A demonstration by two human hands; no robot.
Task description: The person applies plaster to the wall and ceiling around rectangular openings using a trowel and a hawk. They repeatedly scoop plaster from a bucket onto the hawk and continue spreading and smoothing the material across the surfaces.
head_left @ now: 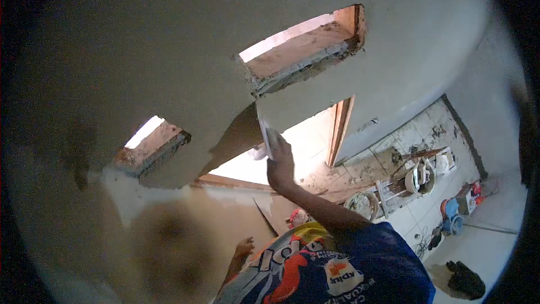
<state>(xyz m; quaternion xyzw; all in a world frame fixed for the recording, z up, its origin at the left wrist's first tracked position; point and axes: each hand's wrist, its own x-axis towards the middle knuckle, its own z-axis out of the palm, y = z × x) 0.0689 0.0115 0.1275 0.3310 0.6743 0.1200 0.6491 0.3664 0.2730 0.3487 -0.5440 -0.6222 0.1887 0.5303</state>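
My raised right hand (279, 160) is closed around a plastering trowel (266, 139), seen almost edge-on. The pale blade is up against or very near the grey plastered wall (197, 62), beside the bright doorway (304, 135). A darker patch of wall (237, 129) lies just left of the blade. Lower down, beside the front of my printed shirt, my left hand (243, 246) appears to hold nothing, its fingers slightly apart. The hand is small and dim in the view.
Two rough-edged openings, a wide one (306, 56) and a smaller one (152, 145), cut through the wall. Buckets (363, 205) (419, 178) and boards stand on the stained tile floor (388, 160). Blue items (451, 217) and a black cloth heap (466, 280) lie farther right.
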